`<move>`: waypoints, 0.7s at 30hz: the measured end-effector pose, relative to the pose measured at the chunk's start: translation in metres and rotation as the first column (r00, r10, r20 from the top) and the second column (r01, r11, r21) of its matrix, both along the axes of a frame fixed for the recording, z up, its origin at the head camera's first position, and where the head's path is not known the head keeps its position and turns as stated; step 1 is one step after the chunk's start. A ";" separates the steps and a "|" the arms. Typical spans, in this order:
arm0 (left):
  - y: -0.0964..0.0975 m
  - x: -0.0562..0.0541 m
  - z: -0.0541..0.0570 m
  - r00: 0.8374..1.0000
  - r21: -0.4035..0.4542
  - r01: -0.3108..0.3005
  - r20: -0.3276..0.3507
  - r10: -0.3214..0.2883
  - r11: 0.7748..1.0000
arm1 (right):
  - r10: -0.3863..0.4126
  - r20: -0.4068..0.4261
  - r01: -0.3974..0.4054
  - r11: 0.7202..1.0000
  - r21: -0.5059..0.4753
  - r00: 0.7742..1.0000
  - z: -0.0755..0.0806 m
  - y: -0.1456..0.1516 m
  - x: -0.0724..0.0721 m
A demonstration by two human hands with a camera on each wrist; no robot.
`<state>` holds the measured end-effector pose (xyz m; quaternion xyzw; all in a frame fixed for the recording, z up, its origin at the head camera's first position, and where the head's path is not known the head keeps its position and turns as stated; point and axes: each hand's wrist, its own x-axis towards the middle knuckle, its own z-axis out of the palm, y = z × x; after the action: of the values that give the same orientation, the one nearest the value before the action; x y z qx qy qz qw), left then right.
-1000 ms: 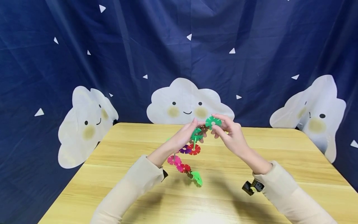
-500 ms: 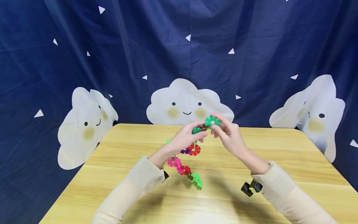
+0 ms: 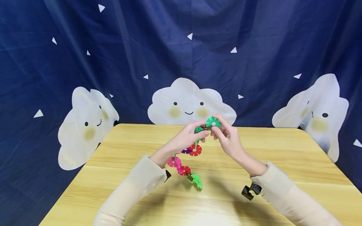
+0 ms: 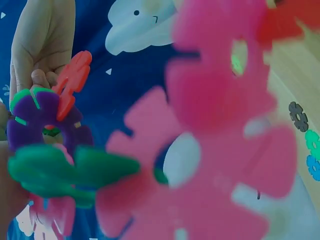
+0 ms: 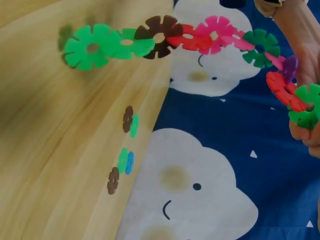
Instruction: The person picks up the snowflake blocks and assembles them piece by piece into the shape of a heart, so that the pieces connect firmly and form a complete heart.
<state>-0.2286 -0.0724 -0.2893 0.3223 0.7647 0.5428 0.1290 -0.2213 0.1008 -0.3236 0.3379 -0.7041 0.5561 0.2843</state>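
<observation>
A chain of slotted, flower-shaped plastic discs hangs from my left hand (image 3: 188,136), whose thumb and fingers pinch a green disc (image 3: 198,129) near its upper end. Close by, my right hand (image 3: 230,139) pinches another green disc (image 3: 213,122) between thumb and fingers. A brown disc (image 3: 207,127) shows between the two greens. Below the left hand the chain runs through a red disc (image 3: 195,150), a purple disc (image 5: 290,67) and pink discs (image 3: 173,162) to a light green disc (image 5: 92,47) at its low end. The left palm hides part of the chain in the head view.
Loose discs lie on the wooden table (image 3: 268,150) near its far edge: brown (image 5: 113,180), green (image 5: 123,160) and blue (image 5: 130,163) ones among them. A dark blue curtain (image 3: 169,56) with white clouds hangs behind the table. Each wrist carries a small black camera (image 3: 251,190).
My left thumb has come down onto the green disc it now pinches. The right hand has moved slightly left with its disc, toward the left hand. The chain's low end has swung a little left.
</observation>
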 end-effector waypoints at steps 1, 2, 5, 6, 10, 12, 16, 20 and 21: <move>0.000 -0.001 0.000 1.000 -0.004 0.002 0.006 -0.002 1.000 | 0.007 0.002 -0.007 1.000 0.000 1.000 0.000 0.000 0.000; 0.000 -0.001 -0.001 1.000 -0.010 0.001 0.010 -0.001 1.000 | 0.014 0.000 -0.014 1.000 0.003 1.000 0.000 0.001 -0.001; 0.000 -0.002 -0.001 1.000 -0.012 0.004 0.019 -0.004 1.000 | 0.035 -0.010 -0.035 0.999 0.024 0.999 0.002 0.004 -0.002; 0.000 -0.003 0.000 1.000 -0.006 0.008 0.029 -0.008 1.000 | 0.047 -0.015 -0.046 0.998 0.031 0.999 0.004 0.006 -0.003; -0.001 -0.001 0.004 0.996 0.047 0.030 0.088 -0.034 0.998 | 0.063 -0.028 -0.061 0.996 0.062 0.998 0.008 0.011 -0.004; -0.001 0.001 0.006 0.990 0.080 0.052 0.123 -0.062 0.995 | 0.072 -0.024 -0.070 0.995 0.071 0.997 0.009 0.013 -0.004; -0.002 0.001 0.007 0.984 0.106 0.079 0.152 -0.094 0.991 | 0.100 -0.003 -0.099 0.992 0.076 0.995 0.008 0.015 -0.004; -0.003 0.000 0.005 0.984 0.098 0.084 0.152 -0.098 0.992 | 0.128 0.010 -0.129 0.989 0.075 0.992 0.007 0.016 -0.003; -0.004 0.000 0.005 0.983 0.098 0.086 0.152 -0.101 0.991 | 0.132 0.011 -0.133 0.988 0.076 0.991 0.007 0.016 -0.002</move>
<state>-0.2282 -0.0762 -0.2842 0.3198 0.7106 0.5943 0.1991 -0.2238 0.1169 -0.3167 0.3928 -0.7017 0.5475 0.2315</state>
